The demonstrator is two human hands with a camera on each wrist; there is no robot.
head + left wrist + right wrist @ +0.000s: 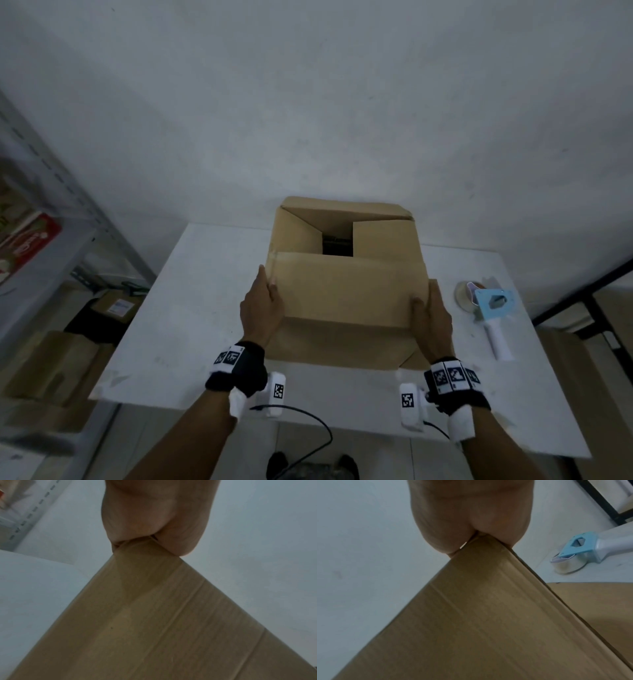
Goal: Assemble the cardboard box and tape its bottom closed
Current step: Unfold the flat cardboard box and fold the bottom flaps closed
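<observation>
A brown cardboard box [346, 294] stands on the white table [198, 308], its upper flaps partly folded in around a dark gap in the middle. My left hand [268, 280] grips the left end of the near flap, thumb on top. My right hand [424, 295] grips the flap's right end the same way. In the left wrist view the flap corner [147, 563] is wedged into my left hand [154, 515]. The right wrist view shows the other corner [484, 555] pinched by my right hand [464, 513]. A blue and white tape dispenser [489, 308] lies right of the box.
The tape dispenser [576, 550] lies on the table close to the box's right side. A grey metal shelf [51, 205] and flat cardboard [51, 363] are left of the table. A black frame [582, 291] stands at the right. A cable [308, 421] hangs below my wrists.
</observation>
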